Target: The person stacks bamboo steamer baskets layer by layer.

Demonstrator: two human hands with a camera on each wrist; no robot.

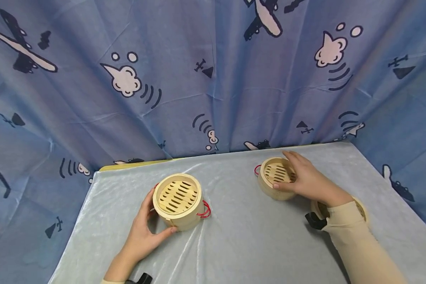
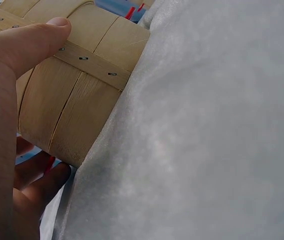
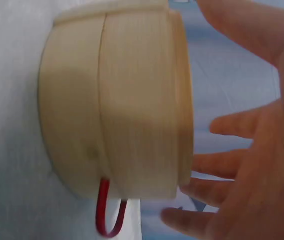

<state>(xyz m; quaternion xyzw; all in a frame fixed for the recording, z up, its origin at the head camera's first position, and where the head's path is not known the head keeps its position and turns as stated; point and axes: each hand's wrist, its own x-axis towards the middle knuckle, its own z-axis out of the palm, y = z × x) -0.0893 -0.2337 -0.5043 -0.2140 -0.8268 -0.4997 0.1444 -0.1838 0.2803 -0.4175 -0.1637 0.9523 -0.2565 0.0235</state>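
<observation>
In the head view, the left hand (image 1: 142,233) and right hand (image 1: 308,179) are at the left steamer (image 1: 179,197) and right steamer (image 1: 276,173) on the counter (image 1: 241,236); left wrist view, fingers (image 2: 49,184) clasp the wall, likely for steadiness; right wrist view, fingers (image 3: 222,163) spread, ungripping, perhaps to span the rim.

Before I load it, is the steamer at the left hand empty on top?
The steamer is empty on top: bare slats show within its rim.
</observation>
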